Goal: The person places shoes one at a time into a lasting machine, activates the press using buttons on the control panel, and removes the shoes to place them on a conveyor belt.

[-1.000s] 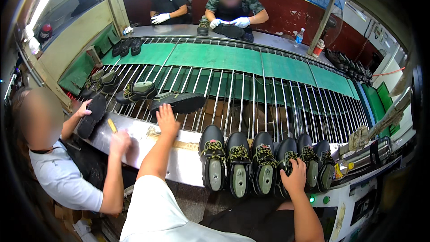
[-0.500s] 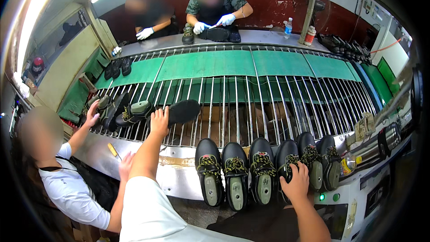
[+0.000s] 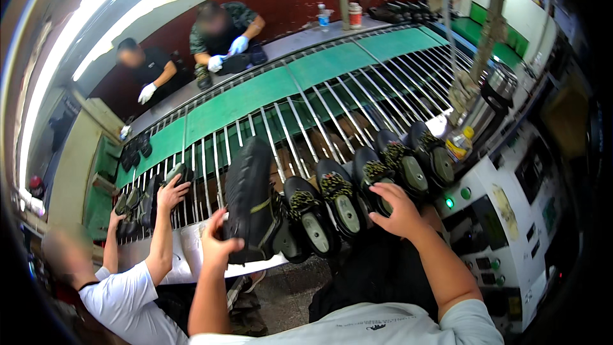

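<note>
Our left hand [image 3: 219,243] has the heel end of a black shoe [image 3: 248,195] between thumb and fingers; our right hand [image 3: 396,212] spreads thumb and forefinger wide at the shoe row [image 3: 338,195], though we cannot tell how firmly it touches. The shoe is at the row's left end, overlapping its neighbour in our view, so room is tight on its right; leftward, a gap on the counter [image 3: 190,239] reaches to a co-worker's arm [image 3: 161,239]. The counter's near edge runs close by the heel. The shoe's long axis runs away from us, toe toward the bars [image 3: 275,137], sole turned mostly left.
</note>
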The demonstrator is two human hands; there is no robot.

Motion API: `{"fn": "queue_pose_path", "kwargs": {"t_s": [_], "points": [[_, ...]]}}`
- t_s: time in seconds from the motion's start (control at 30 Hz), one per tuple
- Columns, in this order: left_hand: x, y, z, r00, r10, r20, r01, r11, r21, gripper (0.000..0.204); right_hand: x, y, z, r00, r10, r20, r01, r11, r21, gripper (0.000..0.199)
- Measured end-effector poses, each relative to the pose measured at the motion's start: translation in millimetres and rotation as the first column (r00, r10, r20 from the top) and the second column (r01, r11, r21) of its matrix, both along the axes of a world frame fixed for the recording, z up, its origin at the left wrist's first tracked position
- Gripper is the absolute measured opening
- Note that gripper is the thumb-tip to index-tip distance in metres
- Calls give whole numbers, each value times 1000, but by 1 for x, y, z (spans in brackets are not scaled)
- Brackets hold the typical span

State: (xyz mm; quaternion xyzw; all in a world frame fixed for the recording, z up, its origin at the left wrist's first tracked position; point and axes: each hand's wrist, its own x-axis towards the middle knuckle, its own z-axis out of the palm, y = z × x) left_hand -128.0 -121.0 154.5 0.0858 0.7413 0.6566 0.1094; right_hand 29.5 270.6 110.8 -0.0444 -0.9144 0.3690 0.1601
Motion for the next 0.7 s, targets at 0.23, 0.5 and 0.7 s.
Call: {"fn": "queue_pose_path", "kwargs": {"t_s": [0.23,0.5,0.7], "points": [[112,77,-41,729,-648,222,64,386,920,88,34,-30,-12,881,445,-163,-349,378,-858,95],[197,251,14,155,-986,67,763,162,625,60,115,-31,31,837,76,-542,-496,-314,-809,94],[217,302,-89,95,-982,163,978,123,168,37,269,40,-35,819,-553,-151,-298,-187,-936,79]]}}
